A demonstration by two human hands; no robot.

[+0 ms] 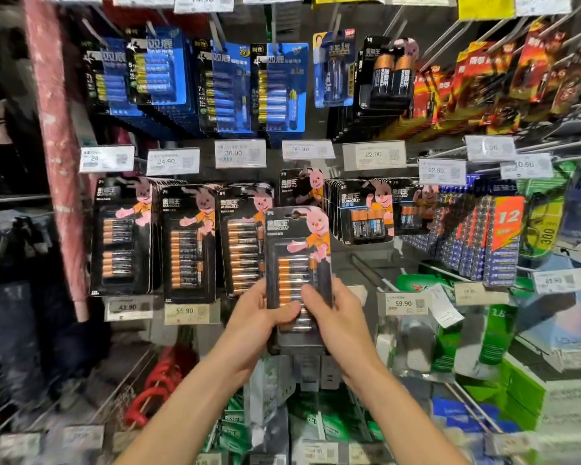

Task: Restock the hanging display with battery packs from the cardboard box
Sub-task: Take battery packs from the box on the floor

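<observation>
I hold a black battery pack with a pink rabbit and orange-topped cells upright in front of the hanging display. My left hand grips its lower left edge, thumb across the front. My right hand grips its lower right side, thumb on the blister. The pack's hang hole is at the top, level with the middle row. Behind it hang similar black packs on pegs, one partly hidden pack directly above. The cardboard box is not in view.
Blue battery packs fill the upper row, red ones the upper right. White price tags line the peg ends. Bare metal pegs stick out right of my hands. Green boxes sit low right.
</observation>
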